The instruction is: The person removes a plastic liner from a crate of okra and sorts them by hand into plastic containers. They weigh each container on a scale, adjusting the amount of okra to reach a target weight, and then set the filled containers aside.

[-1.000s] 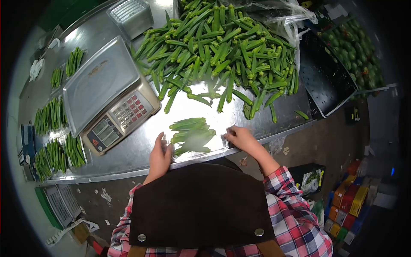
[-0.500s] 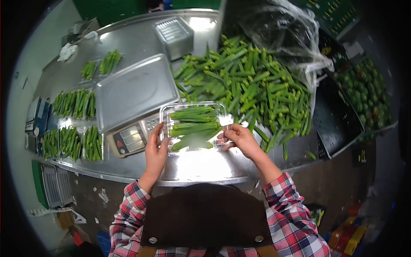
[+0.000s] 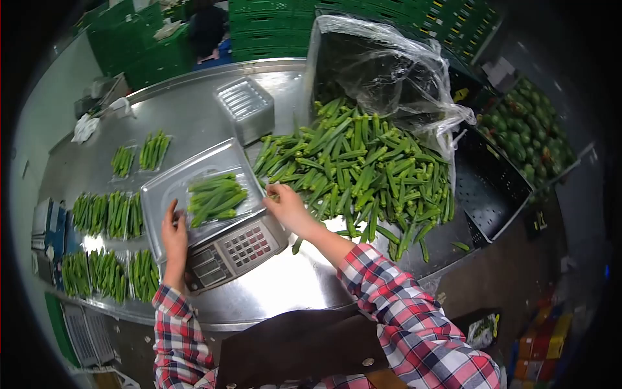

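Observation:
A clear plastic tray of okra (image 3: 217,199) rests on the metal pan (image 3: 223,153) of a digital scale (image 3: 236,255). My left hand (image 3: 173,236) is beside the tray's left edge, thumb and fingers apart. At the tray's right edge is my right hand (image 3: 287,206), its fingers bent and drawn together; whether they still pinch the tray's rim is not clear. A large heap of loose okra (image 3: 379,172) lies just beyond my right hand, spilling from a black crate lined with clear plastic film (image 3: 447,71).
Several filled okra packs (image 3: 107,272) line the table's left side, with two more packs (image 3: 154,150) farther back. Nested clear trays (image 3: 245,100) stand behind the scale. At right are a black crate (image 3: 489,185) and a crate of green produce (image 3: 528,123). Green crates (image 3: 272,29) stack behind.
The okra tray has moved left and away from me, from between both hands onto the scale pan. My left hand has opened beside it. The camera view has shifted.

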`<act>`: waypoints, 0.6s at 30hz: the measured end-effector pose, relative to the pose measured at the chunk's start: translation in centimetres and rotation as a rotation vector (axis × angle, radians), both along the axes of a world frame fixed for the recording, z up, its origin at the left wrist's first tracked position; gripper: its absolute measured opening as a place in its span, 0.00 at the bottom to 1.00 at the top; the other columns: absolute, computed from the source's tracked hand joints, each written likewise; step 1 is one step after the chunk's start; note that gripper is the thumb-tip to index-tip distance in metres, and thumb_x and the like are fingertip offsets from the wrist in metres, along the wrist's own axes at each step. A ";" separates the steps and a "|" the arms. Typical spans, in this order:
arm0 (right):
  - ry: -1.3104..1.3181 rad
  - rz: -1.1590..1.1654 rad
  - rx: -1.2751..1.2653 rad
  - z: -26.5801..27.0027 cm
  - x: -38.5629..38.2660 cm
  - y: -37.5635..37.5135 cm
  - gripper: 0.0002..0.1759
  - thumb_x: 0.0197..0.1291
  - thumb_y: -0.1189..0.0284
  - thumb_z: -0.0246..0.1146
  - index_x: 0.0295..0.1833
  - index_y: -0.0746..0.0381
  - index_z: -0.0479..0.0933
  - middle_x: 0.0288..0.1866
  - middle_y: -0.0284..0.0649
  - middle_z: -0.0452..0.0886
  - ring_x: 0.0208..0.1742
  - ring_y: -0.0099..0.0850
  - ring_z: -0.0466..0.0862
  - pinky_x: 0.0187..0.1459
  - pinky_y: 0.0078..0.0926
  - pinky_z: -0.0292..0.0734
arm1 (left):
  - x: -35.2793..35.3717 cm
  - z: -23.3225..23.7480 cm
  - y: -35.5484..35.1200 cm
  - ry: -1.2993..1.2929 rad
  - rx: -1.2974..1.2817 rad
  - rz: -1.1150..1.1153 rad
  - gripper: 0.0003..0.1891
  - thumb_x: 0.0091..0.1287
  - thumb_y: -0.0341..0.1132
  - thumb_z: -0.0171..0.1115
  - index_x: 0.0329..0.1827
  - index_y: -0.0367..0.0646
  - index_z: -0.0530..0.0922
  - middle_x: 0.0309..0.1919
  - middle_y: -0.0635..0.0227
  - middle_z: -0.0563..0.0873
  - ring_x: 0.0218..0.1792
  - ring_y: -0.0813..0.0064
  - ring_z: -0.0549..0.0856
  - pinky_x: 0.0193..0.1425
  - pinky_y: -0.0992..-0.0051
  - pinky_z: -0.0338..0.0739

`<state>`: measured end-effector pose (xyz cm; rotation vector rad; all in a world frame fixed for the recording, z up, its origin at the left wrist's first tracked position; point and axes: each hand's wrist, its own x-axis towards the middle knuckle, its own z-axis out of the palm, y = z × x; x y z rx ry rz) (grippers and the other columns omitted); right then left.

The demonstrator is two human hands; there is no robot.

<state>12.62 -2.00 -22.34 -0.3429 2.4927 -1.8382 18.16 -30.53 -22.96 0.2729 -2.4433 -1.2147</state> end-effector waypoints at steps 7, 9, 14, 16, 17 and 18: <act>0.158 -0.383 0.492 -1.5 -2.4 12.5 0.11 0.55 0.68 0.58 0.38 0.65 0.75 0.36 0.52 0.78 0.38 0.47 0.78 0.41 0.38 0.74 | -0.2 2.0 -0.1 0.071 -0.420 -0.019 0.18 0.63 0.32 0.54 0.57 0.38 0.70 0.61 0.53 0.66 0.62 0.54 0.64 0.66 0.63 0.57; 0.012 -0.402 0.897 -0.2 -4.0 13.7 0.12 0.54 0.67 0.61 0.38 0.65 0.73 0.39 0.48 0.76 0.39 0.44 0.79 0.41 0.37 0.74 | -1.7 2.8 1.6 0.083 -0.554 -0.167 0.25 0.61 0.40 0.59 0.59 0.38 0.68 0.63 0.53 0.65 0.64 0.53 0.62 0.67 0.58 0.54; 0.117 -0.269 1.173 -3.3 -6.5 14.2 0.17 0.48 0.65 0.65 0.38 0.66 0.72 0.36 0.50 0.75 0.38 0.48 0.78 0.39 0.40 0.75 | -3.7 2.7 3.6 -0.062 -0.725 -0.440 0.35 0.51 0.43 0.66 0.63 0.43 0.66 0.65 0.56 0.63 0.67 0.55 0.60 0.69 0.53 0.49; 0.104 -0.330 0.988 -2.4 -6.8 15.3 0.17 0.47 0.66 0.64 0.38 0.67 0.71 0.33 0.51 0.76 0.36 0.47 0.78 0.39 0.39 0.74 | -4.1 2.3 2.4 -0.080 -0.678 -0.517 0.34 0.49 0.41 0.67 0.63 0.48 0.67 0.65 0.60 0.64 0.67 0.57 0.60 0.69 0.53 0.49; 0.096 -0.356 0.898 -1.6 -6.9 15.7 0.18 0.47 0.66 0.63 0.39 0.67 0.71 0.32 0.51 0.77 0.35 0.47 0.79 0.38 0.39 0.74 | -4.1 2.7 2.1 -0.093 -0.672 -0.549 0.33 0.50 0.40 0.66 0.62 0.49 0.68 0.66 0.60 0.64 0.67 0.57 0.60 0.69 0.53 0.49; 0.051 -0.412 0.784 -0.4 -7.2 16.0 0.19 0.46 0.65 0.62 0.39 0.67 0.70 0.29 0.52 0.78 0.34 0.48 0.79 0.38 0.40 0.73 | -4.0 3.4 1.9 -0.107 -0.661 -0.575 0.32 0.50 0.40 0.66 0.62 0.49 0.69 0.66 0.61 0.64 0.67 0.57 0.60 0.69 0.53 0.49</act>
